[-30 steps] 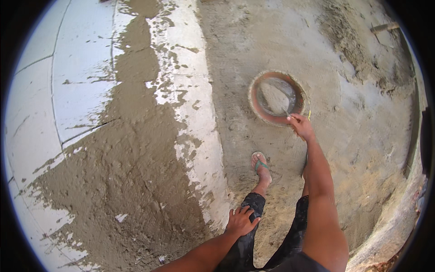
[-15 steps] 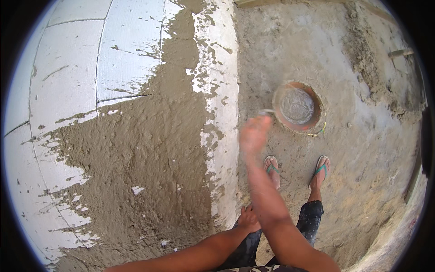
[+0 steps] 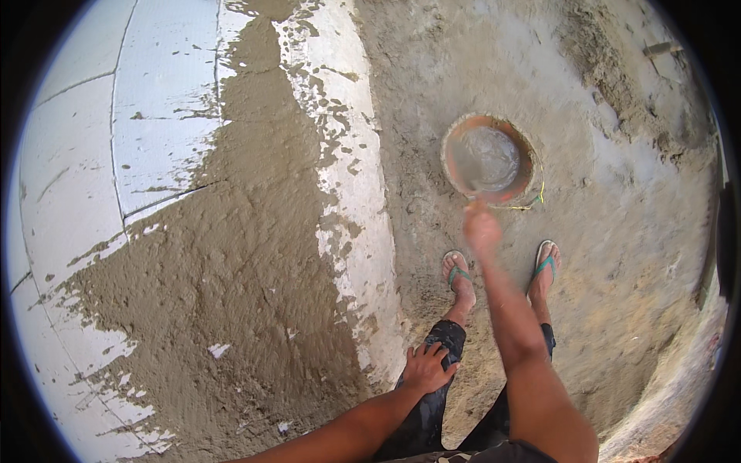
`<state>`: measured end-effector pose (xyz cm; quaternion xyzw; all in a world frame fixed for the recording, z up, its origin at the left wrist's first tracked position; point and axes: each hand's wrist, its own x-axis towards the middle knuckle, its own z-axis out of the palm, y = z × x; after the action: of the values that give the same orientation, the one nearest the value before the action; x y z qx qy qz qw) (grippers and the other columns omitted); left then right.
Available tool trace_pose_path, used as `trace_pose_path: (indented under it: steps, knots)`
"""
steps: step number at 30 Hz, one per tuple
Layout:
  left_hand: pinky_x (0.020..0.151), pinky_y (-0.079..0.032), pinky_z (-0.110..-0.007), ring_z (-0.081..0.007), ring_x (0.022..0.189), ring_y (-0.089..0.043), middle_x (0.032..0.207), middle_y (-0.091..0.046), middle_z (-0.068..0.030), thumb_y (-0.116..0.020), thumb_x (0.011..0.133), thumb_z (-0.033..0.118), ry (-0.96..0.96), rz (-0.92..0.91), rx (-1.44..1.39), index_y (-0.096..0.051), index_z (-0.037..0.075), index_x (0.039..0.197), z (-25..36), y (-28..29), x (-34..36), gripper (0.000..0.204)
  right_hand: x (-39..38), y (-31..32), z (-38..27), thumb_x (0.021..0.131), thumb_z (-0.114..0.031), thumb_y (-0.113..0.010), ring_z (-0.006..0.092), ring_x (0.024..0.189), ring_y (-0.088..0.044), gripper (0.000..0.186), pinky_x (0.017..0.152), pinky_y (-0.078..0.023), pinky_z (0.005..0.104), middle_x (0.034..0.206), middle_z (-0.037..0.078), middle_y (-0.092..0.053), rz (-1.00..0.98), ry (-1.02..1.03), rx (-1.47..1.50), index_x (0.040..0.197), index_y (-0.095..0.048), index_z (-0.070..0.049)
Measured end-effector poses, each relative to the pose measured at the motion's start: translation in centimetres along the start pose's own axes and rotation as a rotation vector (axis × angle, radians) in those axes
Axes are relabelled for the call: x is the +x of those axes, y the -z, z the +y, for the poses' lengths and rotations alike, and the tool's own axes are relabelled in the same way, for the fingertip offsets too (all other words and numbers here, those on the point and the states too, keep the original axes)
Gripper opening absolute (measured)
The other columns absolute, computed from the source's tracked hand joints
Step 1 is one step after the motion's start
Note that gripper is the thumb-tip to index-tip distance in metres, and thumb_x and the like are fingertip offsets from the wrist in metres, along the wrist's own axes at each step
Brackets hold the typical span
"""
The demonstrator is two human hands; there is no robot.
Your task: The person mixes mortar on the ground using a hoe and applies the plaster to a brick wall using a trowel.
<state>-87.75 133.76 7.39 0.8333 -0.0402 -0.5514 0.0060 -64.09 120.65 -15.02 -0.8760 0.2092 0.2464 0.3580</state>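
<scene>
My right hand (image 3: pixel 482 229) is closed round the handle of a trowel (image 3: pixel 476 205) at the near rim of a round bucket (image 3: pixel 457 174). The trowel's blade is smeared by motion over the bucket's opening. Wet grey mortar (image 3: pixel 500 157) lies inside the bucket, whose inner wall is orange-brown. My left hand (image 3: pixel 427 369) rests with spread fingers on my left knee, on dark, splashed trousers, and holds nothing. To the left, rough grey-brown mortar (image 3: pixel 224 285) covers much of a white block wall (image 3: pixel 73 166), with ragged edges and a few white patches showing through.
A pale, mortar-spotted strip (image 3: pixel 359 208) runs along the wall's foot. My feet in sandals (image 3: pixel 457 270) stand on the dirt floor (image 3: pixel 610 309) just short of the bucket. A ridge of loose soil (image 3: pixel 606 77) lies at the far right.
My right hand has moved right with the trowel, from beside the wall to the bucket's near rim. My left hand now shows more fully on the knee. The view has shifted.
</scene>
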Motion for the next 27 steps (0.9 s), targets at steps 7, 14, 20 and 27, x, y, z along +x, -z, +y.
trace_pose_path:
  steps: [7,14,20,27]
  knots:
    - [0.114,-0.030,-0.059,-0.0296,0.138,-0.046,0.151,-0.051,-0.0051,-0.058,0.093,0.061,0.003,0.001,-0.046,-0.065,0.020,0.135,-0.7,-0.8,0.5,0.059,14.4,-0.3,7.1,0.102,-0.026,-0.050,0.0348,0.094,-0.074,0.030,0.081,-0.060,0.0481,0.107,0.020,-0.073,0.030,-0.133,-0.326,0.117,-0.063,-0.003]
    - [0.113,-0.030,-0.060,-0.0293,0.138,-0.046,0.150,-0.052,-0.0055,-0.058,0.093,0.061,-0.011,0.024,-0.041,-0.067,0.020,0.133,-1.1,-1.0,1.0,0.058,14.7,3.7,10.2,0.094,-0.041,-0.066,0.0223,0.063,-0.067,0.035,0.060,-0.054,0.0389,0.073,0.011,-0.069,-0.265,0.061,0.148,0.099,-0.077,-0.008]
    - [0.114,-0.029,-0.061,-0.0281,0.140,-0.045,0.150,-0.052,-0.0052,-0.057,0.094,0.061,-0.006,0.011,-0.029,-0.066,0.019,0.135,-0.8,-0.2,1.0,0.059,12.1,7.5,10.3,0.094,-0.039,-0.070,0.0095,0.052,-0.053,0.037,0.046,-0.043,0.0298,0.067,0.001,-0.062,-0.342,0.057,0.462,0.109,-0.074,-0.005]
    - [0.114,-0.028,-0.061,-0.0281,0.140,-0.043,0.153,-0.049,-0.0040,-0.052,0.095,0.064,0.023,-0.095,-0.010,-0.063,0.021,0.138,-0.8,1.4,1.2,0.061,6.7,7.6,9.7,0.096,-0.036,-0.071,0.0107,0.059,-0.058,0.047,0.053,-0.046,0.0287,0.078,0.003,-0.066,-0.119,-0.050,0.650,0.127,-0.067,-0.001]
